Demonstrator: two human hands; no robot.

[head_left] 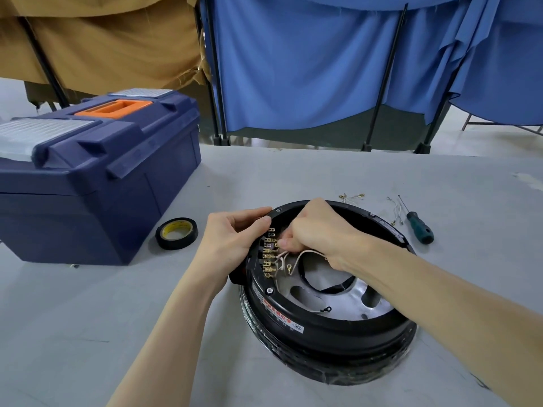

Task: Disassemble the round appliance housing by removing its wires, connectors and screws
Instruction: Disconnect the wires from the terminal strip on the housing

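The round black appliance housing point(326, 321) lies open side up on the grey table, a silver metal plate showing inside it. A row of brass terminals point(269, 254) runs along its inner left rim, with white wires point(296, 257) looping off them. My left hand point(232, 239) grips the housing's left rim from outside. Reaching inside the ring, my right hand point(317, 233) pinches a wire connector at the terminal row. Two bundles of loose removed wires point(351, 196) point(395, 211) lie on the table behind the housing.
A green-handled screwdriver point(418, 226) lies to the right of the housing. A roll of black tape point(176, 232) sits to the left, in front of a large blue toolbox point(97, 177) with an orange handle. Blue and tan curtains hang beyond the table's far edge.
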